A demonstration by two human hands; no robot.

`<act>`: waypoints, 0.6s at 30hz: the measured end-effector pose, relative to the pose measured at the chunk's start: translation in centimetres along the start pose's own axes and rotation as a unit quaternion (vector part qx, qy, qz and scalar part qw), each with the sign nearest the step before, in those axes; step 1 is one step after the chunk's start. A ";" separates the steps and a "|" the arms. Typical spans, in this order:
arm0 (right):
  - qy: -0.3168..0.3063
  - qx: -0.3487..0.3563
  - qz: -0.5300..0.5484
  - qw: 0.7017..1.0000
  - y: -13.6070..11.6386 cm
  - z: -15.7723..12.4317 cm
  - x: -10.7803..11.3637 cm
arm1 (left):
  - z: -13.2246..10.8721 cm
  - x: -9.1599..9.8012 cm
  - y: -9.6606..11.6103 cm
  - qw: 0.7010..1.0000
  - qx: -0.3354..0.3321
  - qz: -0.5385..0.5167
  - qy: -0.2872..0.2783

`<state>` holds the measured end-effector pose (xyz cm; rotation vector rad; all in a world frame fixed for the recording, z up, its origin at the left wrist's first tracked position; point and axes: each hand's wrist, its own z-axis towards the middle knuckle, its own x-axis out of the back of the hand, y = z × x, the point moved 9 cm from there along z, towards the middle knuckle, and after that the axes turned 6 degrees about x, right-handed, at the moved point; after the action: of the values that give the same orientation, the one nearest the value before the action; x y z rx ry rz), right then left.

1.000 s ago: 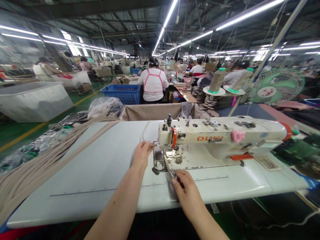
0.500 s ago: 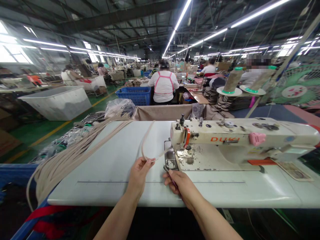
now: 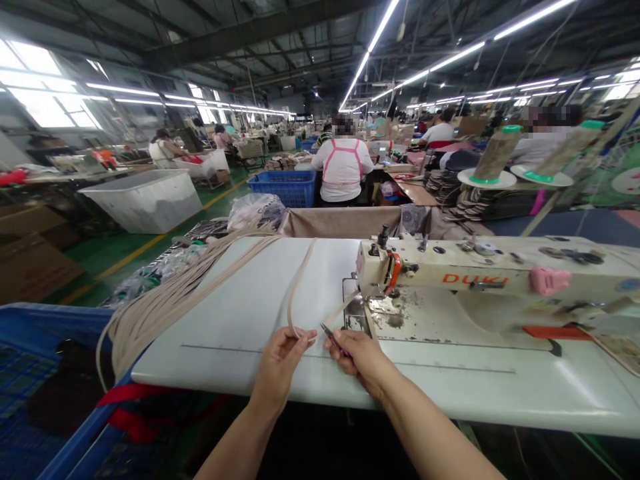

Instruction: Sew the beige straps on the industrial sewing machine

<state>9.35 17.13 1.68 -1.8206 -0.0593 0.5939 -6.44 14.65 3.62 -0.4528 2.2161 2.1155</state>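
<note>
My left hand pinches a narrow beige strap near its end, between thumb and fingertips. The strap curves away over the white table to its far edge. In my right hand is a small pair of dark thread snips, the tips pointing up and left toward the left fingertips. A thinner pale strip runs from under the needle area of the sewing machine to just beside the snips' tips. A gap shows between it and my left fingers.
A bundle of beige straps drapes over the table's left side beside a blue crate. Behind the table is a beige-lined bin. Two thread cones stand beyond the machine. A co-worker sits ahead, back turned.
The pale strip earlier stretched from my left fingers to the machine; now it ends by the snips, apart from the left hand. The hands are slightly lower, and the view has turned left.
</note>
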 end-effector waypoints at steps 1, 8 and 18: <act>-0.004 0.000 -0.002 1.000 0.0 0.0 -0.1 | -0.1 0.1 0.1 1.000 -0.001 0.003 -0.001; 0.024 0.047 -0.057 0.997 -1.4 -0.9 -0.3 | -1.5 0.8 0.9 0.989 0.012 0.129 -0.073; 0.042 0.060 -0.057 0.996 -1.5 -2.2 -2.8 | -8.2 -2.1 -0.7 0.840 0.005 0.377 -0.389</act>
<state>8.16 14.79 4.51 -1.7106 -0.0689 0.4313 -2.93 6.94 3.95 1.2644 1.9949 1.9460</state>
